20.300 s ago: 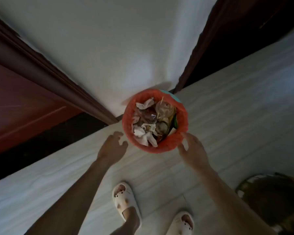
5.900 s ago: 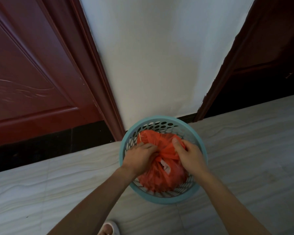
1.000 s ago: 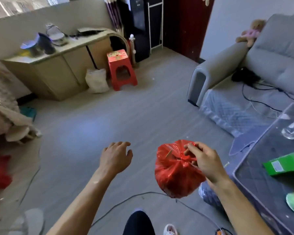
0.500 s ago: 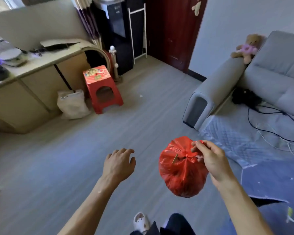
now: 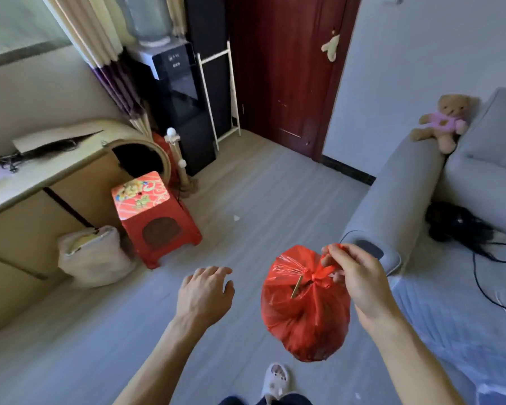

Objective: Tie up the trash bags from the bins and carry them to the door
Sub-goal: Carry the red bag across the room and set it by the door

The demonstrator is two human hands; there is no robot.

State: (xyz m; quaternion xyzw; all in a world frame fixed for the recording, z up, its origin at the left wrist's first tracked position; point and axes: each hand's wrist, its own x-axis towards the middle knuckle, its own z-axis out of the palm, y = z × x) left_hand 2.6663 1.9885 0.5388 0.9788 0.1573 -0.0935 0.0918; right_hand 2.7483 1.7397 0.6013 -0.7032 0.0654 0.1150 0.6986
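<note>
A knotted red trash bag (image 5: 304, 308) hangs above the floor at the lower middle, with a thin stick poking through its top. My right hand (image 5: 357, 276) pinches the bag's tied ears at the knot. My left hand (image 5: 205, 290) floats to the left of the bag, fingers loosely spread, holding nothing. A dark red door (image 5: 287, 68) stands shut at the far end of the room.
A red plastic stool (image 5: 152, 214) and a white sack (image 5: 91, 255) stand by the beige cabinet (image 5: 35, 200) on the left. A black water dispenser (image 5: 176, 97) is in the corner. A grey sofa (image 5: 398, 200) with a teddy bear (image 5: 444, 121) lines the right.
The view has swung further toward the dark red door, which now looks nearer. My right hand still carries the red bag; my left hand stays free beside it.
</note>
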